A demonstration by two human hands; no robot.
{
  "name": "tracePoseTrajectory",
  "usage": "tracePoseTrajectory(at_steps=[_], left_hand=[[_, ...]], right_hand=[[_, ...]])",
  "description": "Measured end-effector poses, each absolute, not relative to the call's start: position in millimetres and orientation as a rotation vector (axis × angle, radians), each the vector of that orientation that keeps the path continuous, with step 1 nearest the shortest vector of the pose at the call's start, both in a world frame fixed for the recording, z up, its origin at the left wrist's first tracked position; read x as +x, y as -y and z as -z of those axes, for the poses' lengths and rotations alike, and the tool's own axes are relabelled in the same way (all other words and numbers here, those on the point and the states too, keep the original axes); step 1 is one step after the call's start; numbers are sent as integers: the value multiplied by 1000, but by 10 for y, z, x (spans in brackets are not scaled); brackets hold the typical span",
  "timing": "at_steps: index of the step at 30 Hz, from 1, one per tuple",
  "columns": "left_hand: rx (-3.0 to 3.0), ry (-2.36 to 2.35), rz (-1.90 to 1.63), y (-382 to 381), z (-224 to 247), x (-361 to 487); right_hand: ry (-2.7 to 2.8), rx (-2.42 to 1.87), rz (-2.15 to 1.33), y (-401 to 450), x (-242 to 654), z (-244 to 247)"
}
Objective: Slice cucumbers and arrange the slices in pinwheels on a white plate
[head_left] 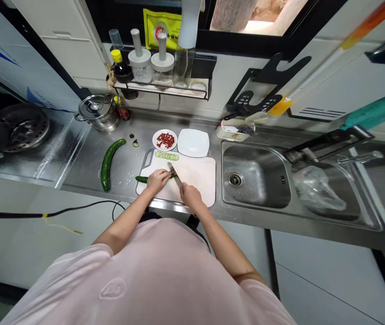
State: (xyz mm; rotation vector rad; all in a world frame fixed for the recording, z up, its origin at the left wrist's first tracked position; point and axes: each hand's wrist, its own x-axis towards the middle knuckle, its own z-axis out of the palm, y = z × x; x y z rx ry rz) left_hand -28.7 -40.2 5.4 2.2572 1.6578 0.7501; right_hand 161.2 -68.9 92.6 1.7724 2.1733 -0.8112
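Observation:
My left hand [158, 181] is closed over a cut cucumber [141, 179] that lies across the white cutting board [195, 180]. In my right hand [191, 197] is the handle of a knife [176, 176], its blade angled up and left, right by the fingers of my left hand and the cucumber's cut end. A row of overlapping cucumber slices [167, 155] lies along the board's far edge. Behind the board stand a plate of chopped red pieces [165, 140] and a white square plate [193, 142]. To the left lies a whole cucumber [110, 164].
Cucumber ends [135, 143] and water drops dot the steel counter. A lidded pot [98, 113] stands at the back left, near a wok [13, 128]. On the right are a sink [256, 176] and a plastic bag [317, 187]. A jar shelf [165, 90] hangs above.

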Motion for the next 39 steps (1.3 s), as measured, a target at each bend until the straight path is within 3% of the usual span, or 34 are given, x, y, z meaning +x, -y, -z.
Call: tracePoseTrajectory(at_steps=[39], left_hand=[[2284,-1663,-815,398,-8,-268]], right_hand=[[-2174,1713,784,581,1492,-837]])
